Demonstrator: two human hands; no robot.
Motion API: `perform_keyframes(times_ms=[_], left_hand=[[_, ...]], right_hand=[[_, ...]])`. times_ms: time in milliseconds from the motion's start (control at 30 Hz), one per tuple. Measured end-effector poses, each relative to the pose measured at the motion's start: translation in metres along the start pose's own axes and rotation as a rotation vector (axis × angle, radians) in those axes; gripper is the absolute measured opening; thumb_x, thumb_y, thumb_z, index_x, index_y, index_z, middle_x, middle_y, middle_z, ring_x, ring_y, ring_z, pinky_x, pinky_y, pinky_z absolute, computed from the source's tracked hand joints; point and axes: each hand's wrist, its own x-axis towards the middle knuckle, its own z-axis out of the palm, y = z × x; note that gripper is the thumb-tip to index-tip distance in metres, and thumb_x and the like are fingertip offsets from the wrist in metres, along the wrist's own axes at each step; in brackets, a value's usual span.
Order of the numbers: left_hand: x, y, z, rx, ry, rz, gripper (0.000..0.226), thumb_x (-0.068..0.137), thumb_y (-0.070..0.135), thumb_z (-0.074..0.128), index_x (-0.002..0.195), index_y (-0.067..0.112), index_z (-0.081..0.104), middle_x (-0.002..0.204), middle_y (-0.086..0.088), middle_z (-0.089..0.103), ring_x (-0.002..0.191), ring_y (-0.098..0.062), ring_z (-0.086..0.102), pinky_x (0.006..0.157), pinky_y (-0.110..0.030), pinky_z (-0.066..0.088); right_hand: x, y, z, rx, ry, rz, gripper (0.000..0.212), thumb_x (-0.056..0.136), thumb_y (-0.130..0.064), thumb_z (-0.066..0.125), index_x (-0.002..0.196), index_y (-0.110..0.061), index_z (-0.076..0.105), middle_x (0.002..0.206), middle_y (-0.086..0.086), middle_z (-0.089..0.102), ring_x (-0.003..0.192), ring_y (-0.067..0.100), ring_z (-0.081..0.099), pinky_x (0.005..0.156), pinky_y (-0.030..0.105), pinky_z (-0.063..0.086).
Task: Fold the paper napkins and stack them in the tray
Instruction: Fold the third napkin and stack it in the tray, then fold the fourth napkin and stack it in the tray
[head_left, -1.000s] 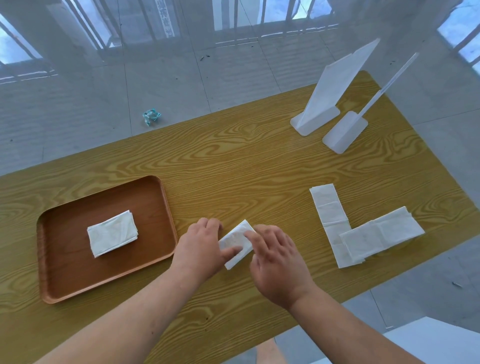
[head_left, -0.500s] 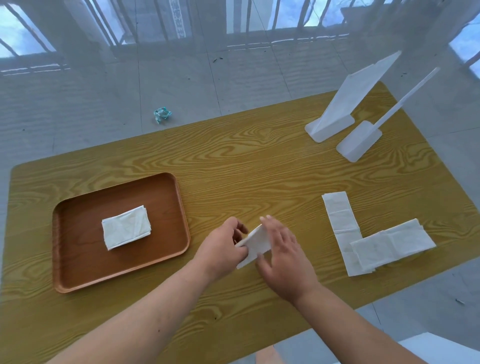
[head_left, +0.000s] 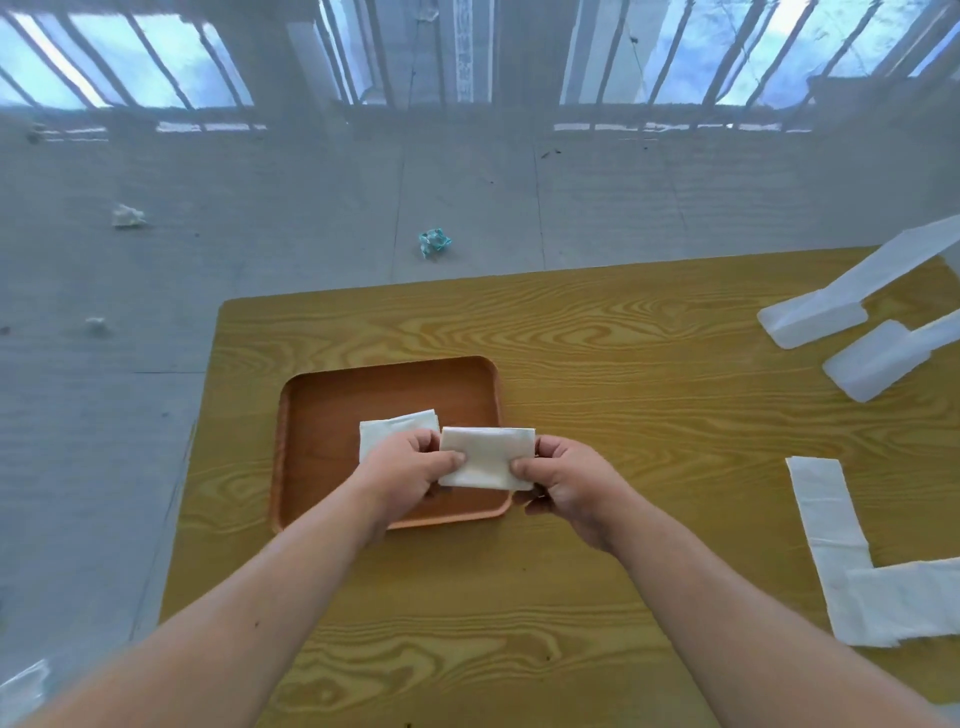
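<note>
A folded white napkin (head_left: 488, 457) is held in the air over the near right part of the brown wooden tray (head_left: 337, 395). My left hand (head_left: 402, 473) pinches its left edge and my right hand (head_left: 563, 480) pinches its right edge. Inside the tray lies another folded napkin (head_left: 387, 428), partly hidden behind my left hand. Two unfolded napkins lie on the table at the right: a long strip (head_left: 823, 512) and a wider one (head_left: 904, 603) overlapping its near end.
Two white plastic stands (head_left: 815, 322) (head_left: 867, 364) sit at the table's far right. The yellow wood-grain table (head_left: 623, 374) ends just left of the tray. Crumpled scraps (head_left: 434, 241) lie on the grey floor beyond.
Both hands lifted the folded napkin off the table and carried it left over the tray. The view swung left, so the tray now sits at centre.
</note>
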Motion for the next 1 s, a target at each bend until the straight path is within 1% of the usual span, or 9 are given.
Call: perform_keyframes(times_ms=[100, 200, 367, 467, 567, 667, 733, 867, 1000], left_hand=[[0.003, -0.024, -0.036, 0.021, 0.168, 0.009, 0.024, 0.094, 0.029, 0.076, 0.080, 0.010, 0.076, 0.071, -0.005, 0.072, 0.064, -0.014, 0.063, 0.065, -0.034, 0.052], [0.009, -0.039, -0.061, 0.258, 0.336, 0.062, 0.035, 0.091, 0.044, 0.072, 0.070, 0.016, 0.069, 0.059, 0.005, 0.065, 0.058, -0.015, 0.057, 0.059, -0.036, 0.045], [0.021, -0.045, -0.079, 0.610, 0.488, 0.113, 0.035, 0.091, 0.053, 0.064, 0.070, 0.026, 0.061, 0.072, 0.008, 0.066, 0.070, -0.016, 0.061, 0.054, -0.034, 0.037], [0.024, -0.045, -0.075, 0.787, 0.531, 0.144, 0.022, 0.091, 0.050, 0.065, 0.087, 0.028, 0.062, 0.097, 0.005, 0.062, 0.092, -0.022, 0.058, 0.071, -0.038, 0.047], [0.018, -0.045, -0.063, 0.922, 0.618, 0.278, 0.049, 0.082, 0.041, 0.077, 0.119, 0.021, 0.053, 0.125, -0.005, 0.052, 0.111, -0.031, 0.051, 0.092, -0.047, 0.048], [0.009, -0.041, -0.039, 1.065, 0.501, 0.535, 0.072, 0.078, 0.046, 0.080, 0.137, 0.017, 0.050, 0.151, -0.010, 0.048, 0.133, -0.036, 0.047, 0.109, -0.058, 0.042], [0.004, -0.038, -0.015, 1.149, 0.373, 0.626, 0.078, 0.084, 0.058, 0.071, 0.147, 0.018, 0.049, 0.161, -0.012, 0.042, 0.146, -0.037, 0.040, 0.118, -0.065, 0.032], [0.000, -0.023, 0.046, 1.263, 0.154, 0.778, 0.083, 0.090, 0.073, 0.050, 0.157, 0.025, 0.040, 0.170, -0.010, 0.031, 0.157, -0.032, 0.026, 0.122, -0.066, 0.024], [0.005, -0.015, 0.104, 1.346, -0.015, 0.792, 0.084, 0.093, 0.076, 0.036, 0.162, 0.028, 0.032, 0.173, -0.007, 0.023, 0.159, -0.029, 0.018, 0.126, -0.061, 0.019]], right_hand=[[0.025, -0.007, 0.040, -0.216, 0.044, 0.002, 0.012, 0.095, -0.014, 0.066, 0.086, -0.010, 0.074, 0.070, 0.005, 0.067, 0.056, 0.019, 0.058, 0.050, 0.029, 0.048], [0.048, -0.015, 0.071, -0.503, 0.090, -0.033, 0.022, 0.093, -0.025, 0.065, 0.075, -0.013, 0.067, 0.061, 0.000, 0.066, 0.051, 0.017, 0.062, 0.047, 0.029, 0.048], [0.071, -0.023, 0.094, -0.953, 0.179, -0.173, 0.032, 0.089, -0.034, 0.059, 0.062, -0.020, 0.052, 0.060, -0.005, 0.060, 0.053, 0.015, 0.053, 0.047, 0.030, 0.039], [0.074, -0.020, 0.098, -1.173, 0.226, -0.217, 0.031, 0.090, -0.038, 0.056, 0.064, -0.025, 0.048, 0.065, -0.007, 0.056, 0.059, 0.015, 0.054, 0.046, 0.030, 0.033], [0.065, -0.012, 0.095, -1.312, 0.325, -0.399, 0.029, 0.091, -0.042, 0.059, 0.074, -0.023, 0.045, 0.071, -0.006, 0.054, 0.067, 0.020, 0.055, 0.051, 0.034, 0.038], [0.042, 0.002, 0.073, -1.187, 0.428, -0.676, 0.022, 0.089, -0.040, 0.062, 0.092, -0.019, 0.054, 0.087, -0.002, 0.058, 0.082, 0.023, 0.053, 0.071, 0.037, 0.047], [0.020, 0.018, 0.044, -1.110, 0.478, -0.690, 0.035, 0.089, -0.041, 0.061, 0.114, -0.017, 0.058, 0.110, 0.003, 0.062, 0.104, 0.026, 0.054, 0.092, 0.040, 0.046], [-0.033, 0.059, -0.049, -1.094, 0.656, -0.449, 0.065, 0.092, -0.041, 0.063, 0.147, -0.016, 0.041, 0.152, 0.011, 0.045, 0.142, 0.033, 0.036, 0.114, 0.050, 0.034], [-0.077, 0.087, -0.143, -1.042, 0.840, -0.076, 0.078, 0.099, -0.048, 0.049, 0.159, -0.018, 0.009, 0.167, 0.017, 0.016, 0.154, 0.035, 0.008, 0.124, 0.052, 0.013]])
